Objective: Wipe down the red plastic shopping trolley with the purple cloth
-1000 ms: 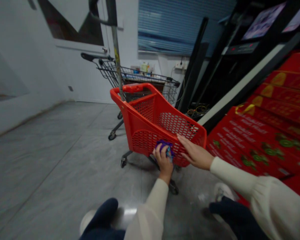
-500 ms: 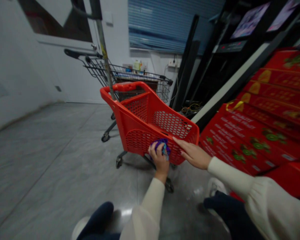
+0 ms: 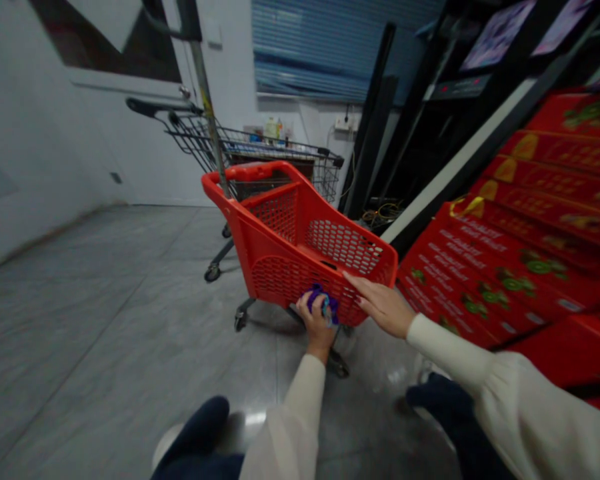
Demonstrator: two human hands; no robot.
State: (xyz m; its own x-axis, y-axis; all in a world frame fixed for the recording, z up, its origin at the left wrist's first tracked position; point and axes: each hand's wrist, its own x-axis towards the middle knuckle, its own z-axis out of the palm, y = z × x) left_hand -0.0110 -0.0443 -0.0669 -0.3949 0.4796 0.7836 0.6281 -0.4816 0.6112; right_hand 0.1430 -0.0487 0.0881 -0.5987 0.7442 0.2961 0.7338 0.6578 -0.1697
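A red plastic shopping cart (image 3: 270, 233) with perforated sides stands in front of me on dark wheeled legs. My left hand (image 3: 317, 320) is closed around a crumpled purple and light-blue cloth (image 3: 325, 303) and presses it on the cart's near side panel, low towards the front end. Resting along the upper rim near that front end is my right hand (image 3: 383, 307), its fingers stretched out and nothing held in them. The cart's basket shows nothing inside.
Behind stands a dark wire shopping cart (image 3: 200, 143) carrying bottles (image 3: 271, 130). A metal pole (image 3: 210, 113) rises by the red handle. Stacked red fruit boxes (image 3: 505, 267) crowd the right side. Cables (image 3: 383, 215) lie by the wall; grey tile floor (image 3: 105, 300) extends left.
My left hand and the cloth have slid slightly down the cart's side panel. The right hand stays on the rim, and the view has shifted a little.
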